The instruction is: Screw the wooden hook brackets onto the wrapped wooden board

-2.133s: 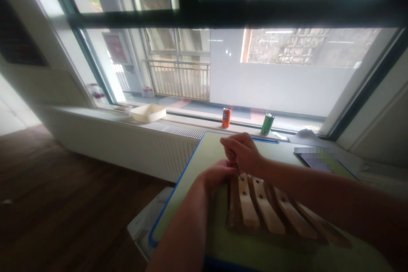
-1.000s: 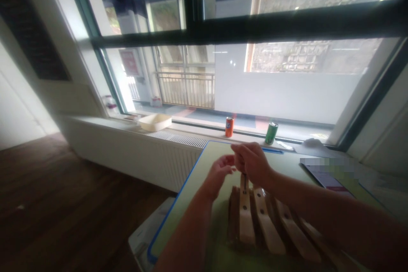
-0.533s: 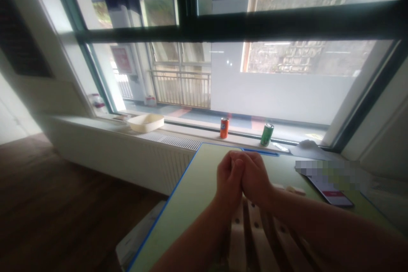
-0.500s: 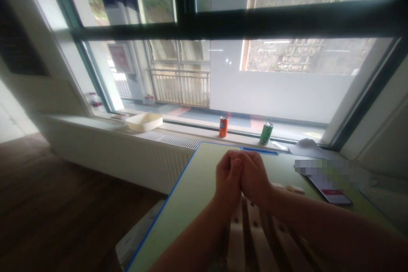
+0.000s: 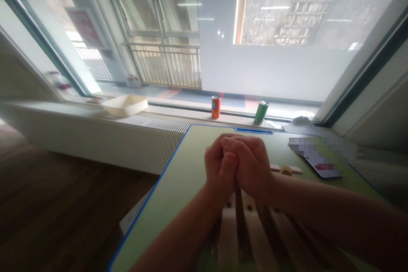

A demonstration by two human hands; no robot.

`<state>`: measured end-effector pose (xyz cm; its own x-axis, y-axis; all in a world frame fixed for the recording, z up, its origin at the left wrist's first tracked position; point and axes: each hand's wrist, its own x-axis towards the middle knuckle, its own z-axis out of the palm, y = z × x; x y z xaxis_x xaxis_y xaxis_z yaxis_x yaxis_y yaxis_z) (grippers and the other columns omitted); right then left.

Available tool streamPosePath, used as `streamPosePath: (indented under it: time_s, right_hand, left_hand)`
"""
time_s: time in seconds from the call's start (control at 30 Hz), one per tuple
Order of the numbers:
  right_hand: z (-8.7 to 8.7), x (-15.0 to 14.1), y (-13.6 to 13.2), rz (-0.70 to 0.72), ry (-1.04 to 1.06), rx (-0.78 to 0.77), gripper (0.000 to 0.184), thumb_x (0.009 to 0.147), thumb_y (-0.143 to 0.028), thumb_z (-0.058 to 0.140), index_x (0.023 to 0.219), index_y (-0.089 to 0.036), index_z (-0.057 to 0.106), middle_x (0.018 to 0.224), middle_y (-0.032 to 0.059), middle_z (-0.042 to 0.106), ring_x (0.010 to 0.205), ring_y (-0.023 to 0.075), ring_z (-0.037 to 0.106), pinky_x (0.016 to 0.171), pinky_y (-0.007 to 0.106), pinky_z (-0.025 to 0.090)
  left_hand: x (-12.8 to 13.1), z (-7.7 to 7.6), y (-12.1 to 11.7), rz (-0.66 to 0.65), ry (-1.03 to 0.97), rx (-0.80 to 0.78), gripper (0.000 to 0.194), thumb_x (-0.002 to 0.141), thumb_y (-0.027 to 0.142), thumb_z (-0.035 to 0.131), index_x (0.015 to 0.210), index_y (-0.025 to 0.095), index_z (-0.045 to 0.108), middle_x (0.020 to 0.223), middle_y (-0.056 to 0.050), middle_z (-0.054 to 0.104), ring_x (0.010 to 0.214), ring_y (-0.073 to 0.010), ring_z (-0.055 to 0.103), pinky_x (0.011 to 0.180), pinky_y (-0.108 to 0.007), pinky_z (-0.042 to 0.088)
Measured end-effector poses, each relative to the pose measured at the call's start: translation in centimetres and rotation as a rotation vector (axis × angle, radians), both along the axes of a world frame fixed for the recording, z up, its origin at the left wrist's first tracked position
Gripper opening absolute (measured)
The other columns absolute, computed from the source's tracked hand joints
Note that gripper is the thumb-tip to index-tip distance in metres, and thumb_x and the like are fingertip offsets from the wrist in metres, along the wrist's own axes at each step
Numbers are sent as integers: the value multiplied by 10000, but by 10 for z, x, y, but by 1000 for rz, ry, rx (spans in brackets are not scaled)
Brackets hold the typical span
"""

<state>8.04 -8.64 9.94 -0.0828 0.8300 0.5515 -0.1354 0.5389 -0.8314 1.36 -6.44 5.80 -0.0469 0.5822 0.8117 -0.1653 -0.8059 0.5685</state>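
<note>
My left hand [image 5: 219, 165] and my right hand [image 5: 253, 163] are clasped together above the light green table. Both are closed, the fingers folded over each other and the thumbs side by side. Whatever the palms may hold is hidden. Beneath my wrists and forearms lie several pale wooden slats [image 5: 228, 231] with dark round spots near their far ends; my arms cover part of them. Just right of my right hand, small wooden pieces [image 5: 295, 170] and a yellowish ring-like piece [image 5: 286, 171] rest on the table.
The table [image 5: 172, 187] has a blue edge. An orange can [image 5: 216, 108], a green can [image 5: 261, 113] and a cream tray [image 5: 126, 106] stand on the windowsill. A partly blurred-out flat item [image 5: 328, 172] lies at right. A radiator [image 5: 149, 146] runs below the sill.
The camera view has tilted down, so the window and cans appear higher. My hands stay clasped, and more of the ring-like piece shows beside my right hand.
</note>
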Motion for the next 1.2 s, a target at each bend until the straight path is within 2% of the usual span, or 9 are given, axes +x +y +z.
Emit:
streamPosePath:
  time_s: [0.17,0.3,0.47,0.67,0.83,1.2]
  right_hand:
    - [-1,-2,-1,2,7,-8,335,797,-186,460,464,-181,419,502,-24,434,517,90,413,481,217,364]
    - [0,-3,-2,25,10,-25,326,796,-159,451,472,-177,416,495,-30,407,505,84,385,468,219,339]
    - [-3,1,-2,-14,21,-35,338,795,-163,461,472,-182,366,495,-36,350,482,75,317,434,222,290]
    - [-8,5,0,-8,36,-27,340,791,-169,458,466,-188,363,494,-34,353,483,81,322,440,228,292]
    - [-8,1,-2,29,75,8,336,795,-178,462,468,-185,384,498,-37,372,487,81,344,449,226,305]
    - [-7,0,-1,5,34,-53,340,787,-176,456,462,-183,354,489,-36,343,487,78,318,444,228,287]
  left_hand:
    - [-1,-3,0,31,-1,-35,482,856,535,328,764,135,581,642,-42,564,632,-144,558,622,-285,476]
    - [-1,-5,-1,69,-27,-38,459,856,524,341,729,143,564,626,-37,554,656,-148,557,600,-274,468]
    - [3,-8,-1,45,-11,-67,465,845,536,349,744,137,565,641,-47,563,684,-163,566,599,-281,471]
    - [3,-9,0,49,45,-44,481,832,554,352,775,134,580,671,-63,586,722,-181,583,632,-296,483]
    - [-3,-5,-1,69,74,-13,490,829,559,355,793,131,592,662,-57,591,658,-164,574,631,-297,482]
    - [-2,-10,-1,137,56,-37,465,844,530,343,725,135,557,611,-37,552,613,-148,541,558,-267,442]
